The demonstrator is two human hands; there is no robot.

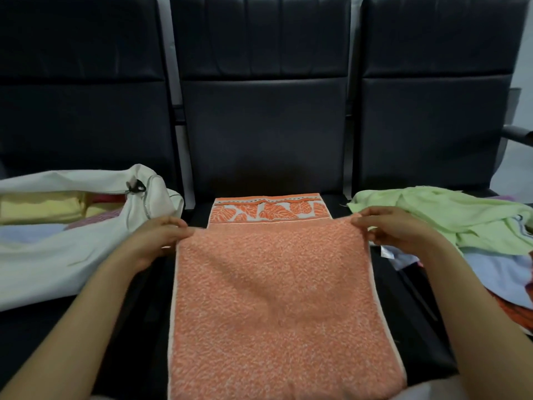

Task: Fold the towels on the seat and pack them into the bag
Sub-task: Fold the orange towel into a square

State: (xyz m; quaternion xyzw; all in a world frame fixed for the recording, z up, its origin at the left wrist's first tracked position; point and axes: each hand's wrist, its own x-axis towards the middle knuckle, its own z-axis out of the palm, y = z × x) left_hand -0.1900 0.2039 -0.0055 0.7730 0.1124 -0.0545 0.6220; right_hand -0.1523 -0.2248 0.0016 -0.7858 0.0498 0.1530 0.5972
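Note:
An orange towel (277, 298) lies lengthwise on the middle black seat (199, 215), its near half folded over so a leaf-patterned border shows at the far end. My left hand (155, 241) pinches the folded layer's far left corner. My right hand (401, 230) pinches its far right corner. A white bag (57, 255) lies open on the left seat with yellow, pink and pale blue folded towels inside.
A loose pile of towels sits on the right seat: a light green towel (450, 215) on top, a pale blue one (496, 272) and something orange beneath. Dark seat backs rise behind. An armrest (519, 134) juts at the far right.

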